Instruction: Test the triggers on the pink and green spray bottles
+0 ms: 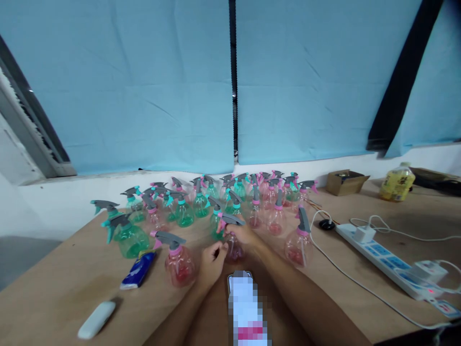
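Note:
My right hand (242, 232) is closed around the neck of a pink spray bottle (235, 253), just below its grey and pink trigger head. The bottle stands upright on the table. Close by on its left, my left hand (212, 262) has its fingers curled in; whether anything is in them is hidden. Left of that hand is another pink spray bottle (180, 266). A further pink spray bottle (297, 247) stands to the right of my right arm. Between my forearms lies a phone (245, 302), its screen blurred out.
Behind my hands stand several green spray bottles (185, 214) and pink ones in loose rows. On the left lie a blue packet (139, 270) and a white case (96, 319). The right side holds a power strip (382, 259) with cables, a cardboard box (346, 183) and a yellow-labelled bottle (397, 182).

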Demonstrator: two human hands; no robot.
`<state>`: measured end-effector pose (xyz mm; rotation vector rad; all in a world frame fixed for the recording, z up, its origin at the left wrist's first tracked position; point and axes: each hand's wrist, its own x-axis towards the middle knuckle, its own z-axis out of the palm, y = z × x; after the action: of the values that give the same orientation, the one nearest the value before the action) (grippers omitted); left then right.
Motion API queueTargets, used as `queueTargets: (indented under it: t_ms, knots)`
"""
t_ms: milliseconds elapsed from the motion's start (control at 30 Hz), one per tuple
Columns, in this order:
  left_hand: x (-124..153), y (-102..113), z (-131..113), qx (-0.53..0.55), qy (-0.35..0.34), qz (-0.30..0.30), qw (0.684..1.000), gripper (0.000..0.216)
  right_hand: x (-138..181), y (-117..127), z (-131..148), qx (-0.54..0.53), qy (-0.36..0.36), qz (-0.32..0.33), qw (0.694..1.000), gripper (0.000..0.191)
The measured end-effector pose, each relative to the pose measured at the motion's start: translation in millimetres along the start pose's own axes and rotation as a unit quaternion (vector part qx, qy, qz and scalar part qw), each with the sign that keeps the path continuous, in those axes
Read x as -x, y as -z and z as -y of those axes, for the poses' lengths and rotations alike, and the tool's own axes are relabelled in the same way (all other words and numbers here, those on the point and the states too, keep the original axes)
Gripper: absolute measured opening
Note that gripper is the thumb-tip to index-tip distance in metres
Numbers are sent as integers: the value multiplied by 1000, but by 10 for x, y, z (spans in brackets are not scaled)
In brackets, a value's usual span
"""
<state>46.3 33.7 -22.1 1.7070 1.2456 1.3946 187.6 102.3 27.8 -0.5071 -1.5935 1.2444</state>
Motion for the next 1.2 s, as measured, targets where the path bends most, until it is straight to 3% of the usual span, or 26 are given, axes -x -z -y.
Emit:
queueTargets:
  t_ms: [133, 300, 467, 667, 900, 1200]
  knots:
    - [134, -29, -148, -97, -102, 13, 990, 46, 33, -45, 6, 2, 23, -9, 1000, 23]
    - [258, -147, -228, -41, -75, 22, 996, 44, 95, -118, -174, -8, 85, -57, 995, 31]
    - [313, -203, -248, -17, -74, 59, 995, 44, 155, -164, -329, 125, 120, -71, 982, 32]
    - [321, -203, -215, -22, -79, 45, 996, 44, 161, -147, -261, 286, 181, -67, 939, 36]
    - [282, -202, -212, -22, -71, 38, 996, 44, 119, -99, -302, 279, 173, -27, 944, 22]
    - [224, -189, -144, 0, -50, 7, 999, 46, 89, -150, -342, 250, 110, 6, 962, 36]
